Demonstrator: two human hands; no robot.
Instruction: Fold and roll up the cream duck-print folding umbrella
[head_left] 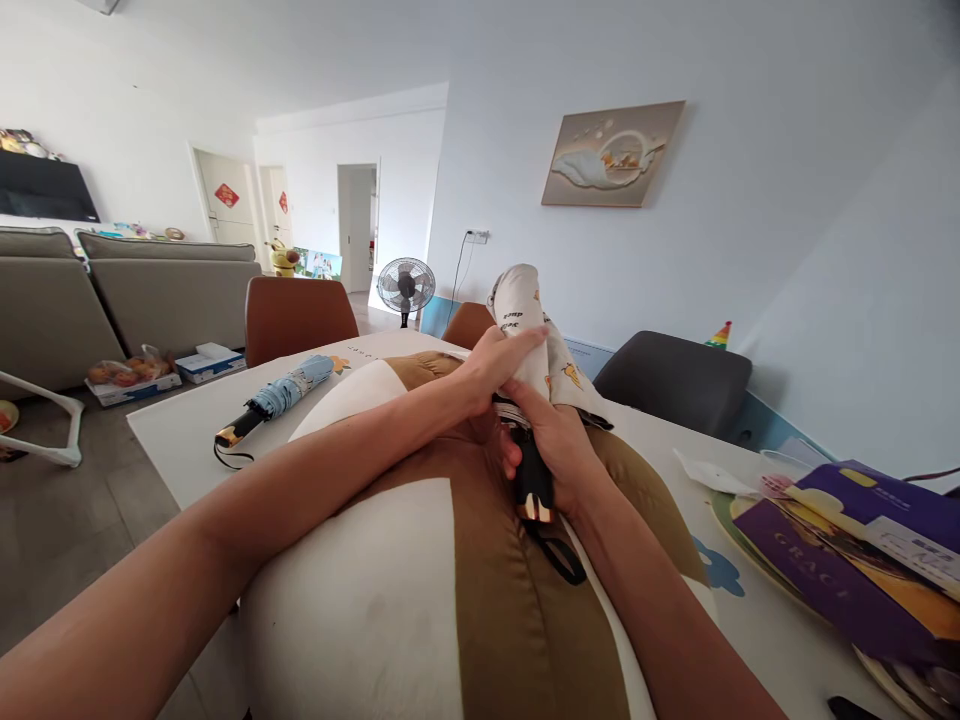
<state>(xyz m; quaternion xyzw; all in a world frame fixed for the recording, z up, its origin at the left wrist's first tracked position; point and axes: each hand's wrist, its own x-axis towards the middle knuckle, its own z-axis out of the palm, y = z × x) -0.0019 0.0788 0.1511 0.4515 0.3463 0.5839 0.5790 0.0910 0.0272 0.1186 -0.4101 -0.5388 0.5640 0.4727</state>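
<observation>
Two-handed grasp of a furled umbrella, seen from my own head. My left hand (491,372) and my right hand (568,440) are both occupied with 1 white umbrella (517,300), which stands roughly upright in front of me, its canopy uppermost and its black handle (534,465) toward me. The fingers of my left hand clasp the rolled, printed canopy, the thumb lying across its front. Lower down, the fingers of my right hand grasp the umbrella where canopy meets handle; their tips show at the left side of the grip. Below the gold-coloured end of the handle hangs a black strap (576,573), lying over brown-and-white cloth (525,640) beneath my hands.

A 2nd umbrella, the blue umbrella (289,392), lies to the left on the white counter (176,440), well apart from my hands, with its black-and-gold handle pointing toward the near left edge. On the right of the counter, purple packaging (795,560) lies among other items.

Surroundings: a dark chair (667,385) stands at the far right side of the counter and an orange-brown chair (300,320) at the far left; behind are a fan (406,288) and, on the wall, 1 framed picture (611,160).
</observation>
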